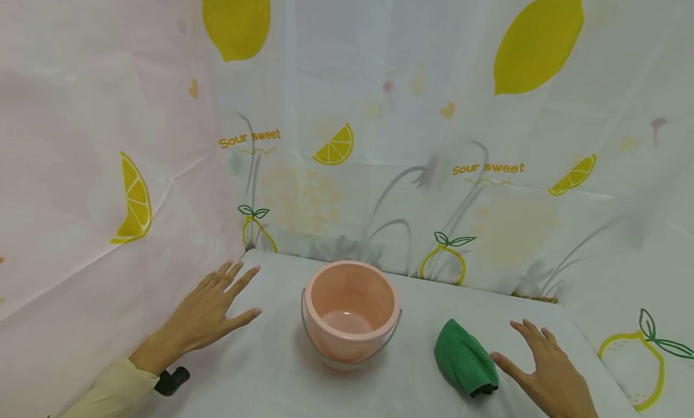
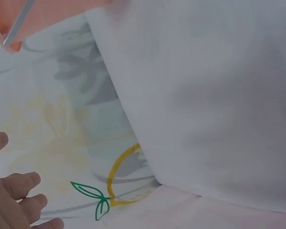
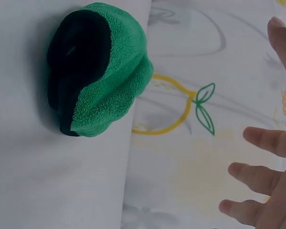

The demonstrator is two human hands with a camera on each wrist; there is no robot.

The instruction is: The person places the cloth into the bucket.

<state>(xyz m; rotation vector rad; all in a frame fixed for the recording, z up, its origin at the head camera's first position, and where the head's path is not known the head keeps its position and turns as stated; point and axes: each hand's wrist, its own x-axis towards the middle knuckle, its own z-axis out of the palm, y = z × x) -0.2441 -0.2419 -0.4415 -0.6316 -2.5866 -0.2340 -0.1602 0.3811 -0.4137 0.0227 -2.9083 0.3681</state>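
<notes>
A pink bucket (image 1: 352, 340) with a thin wire handle stands upright in the middle of the table; the inside that shows holds nothing. To its right lies a crumpled green cloth (image 1: 463, 358) with a dark edge, its fuzzy texture plain in the right wrist view, where the cloth (image 3: 117, 71) appears up close. My left hand (image 1: 203, 315) hovers left of the bucket with fingers spread, holding nothing. Right of the cloth is my right hand (image 1: 553, 370), fingers apart and grasping nothing; its thumb looks close to the cloth, though the right wrist view shows a gap.
A white table surface (image 1: 260, 376) lies under everything. Lemon-printed sheets (image 1: 379, 135) rise behind it and along the left side (image 1: 81, 165). A black strap piece (image 1: 172, 382) sits at my left wrist.
</notes>
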